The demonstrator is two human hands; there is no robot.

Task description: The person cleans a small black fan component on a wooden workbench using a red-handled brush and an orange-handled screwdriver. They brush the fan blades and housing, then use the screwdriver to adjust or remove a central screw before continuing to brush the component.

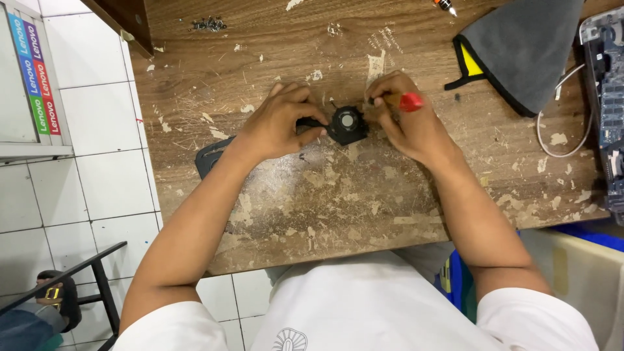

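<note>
A small black cooling fan (346, 125) with a round silver hub lies on the worn wooden table (338, 201). My left hand (281, 123) grips the fan's left side, thumb and fingers pinching its black edge. My right hand (406, 120) holds a screwdriver with a red and amber handle (404, 101), its tip hidden behind my fingers right beside the fan's right edge.
A grey cloth with black and yellow trim (523, 45) lies at the back right. An opened laptop board (608, 97) and a white cable (564, 140) sit at the right edge. Small screws (209, 25) lie far left. A dark flat part (209, 156) sticks out under my left forearm.
</note>
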